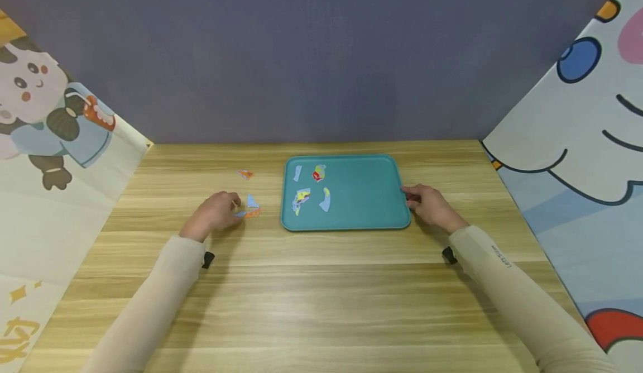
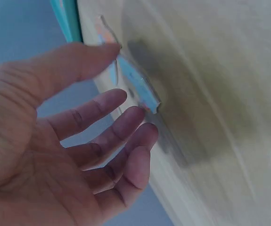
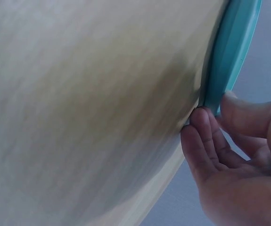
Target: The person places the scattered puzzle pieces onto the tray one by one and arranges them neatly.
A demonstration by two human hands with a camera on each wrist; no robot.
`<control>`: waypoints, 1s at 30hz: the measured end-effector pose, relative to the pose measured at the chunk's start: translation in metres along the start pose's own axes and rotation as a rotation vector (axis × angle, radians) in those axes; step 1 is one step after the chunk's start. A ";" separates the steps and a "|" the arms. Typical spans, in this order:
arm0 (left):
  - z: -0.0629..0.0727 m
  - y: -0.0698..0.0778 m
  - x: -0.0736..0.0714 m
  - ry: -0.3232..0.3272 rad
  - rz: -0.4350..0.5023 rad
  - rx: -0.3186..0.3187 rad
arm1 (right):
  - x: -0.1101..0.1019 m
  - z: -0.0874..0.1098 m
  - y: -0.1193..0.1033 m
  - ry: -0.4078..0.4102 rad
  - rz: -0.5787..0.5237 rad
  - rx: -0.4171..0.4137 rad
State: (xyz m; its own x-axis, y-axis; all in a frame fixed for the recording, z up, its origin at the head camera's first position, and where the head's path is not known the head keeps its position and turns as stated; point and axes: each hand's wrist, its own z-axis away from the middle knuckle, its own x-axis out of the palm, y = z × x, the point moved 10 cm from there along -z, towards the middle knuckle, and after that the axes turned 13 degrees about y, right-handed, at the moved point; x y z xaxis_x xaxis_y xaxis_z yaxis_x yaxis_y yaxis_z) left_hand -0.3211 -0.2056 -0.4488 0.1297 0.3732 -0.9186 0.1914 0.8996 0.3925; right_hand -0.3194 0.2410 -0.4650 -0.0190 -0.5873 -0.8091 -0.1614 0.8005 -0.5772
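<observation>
My left hand (image 1: 217, 211) hovers over the wood-grain table, left of the teal tray, fingers loosely bent. Close by its fingertips lie several flat, irregular puzzle pieces, among them a light blue one (image 1: 252, 201) and an orange one (image 1: 252, 213). In the left wrist view, a blue piece (image 2: 137, 82) shows just past the thumb and fingers, which stand apart. My right hand (image 3: 239, 165) grips the right edge of the tray (image 1: 361, 194), thumb at the rim and fingers below it near the tabletop.
On the tray's left half lie a narrow pale blue piece (image 1: 297, 173), a red and yellow piece (image 1: 318, 172), a larger yellow and blue cluster (image 1: 301, 199) and a curved blue piece (image 1: 326, 201). Another orange piece (image 1: 245, 174) lies farther back. A grey-blue partition (image 1: 321, 71) borders the table's back.
</observation>
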 end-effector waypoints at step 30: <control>0.000 0.011 -0.016 0.190 0.047 0.062 | -0.001 0.001 -0.004 -0.001 -0.003 -0.005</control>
State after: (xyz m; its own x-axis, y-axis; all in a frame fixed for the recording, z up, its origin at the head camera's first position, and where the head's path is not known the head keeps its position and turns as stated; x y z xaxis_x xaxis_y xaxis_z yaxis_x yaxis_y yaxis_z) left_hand -0.3212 -0.2015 -0.4300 -0.0447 0.4562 -0.8888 0.2501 0.8664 0.4321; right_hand -0.3176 0.2391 -0.4620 -0.0170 -0.5899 -0.8073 -0.1665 0.7978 -0.5795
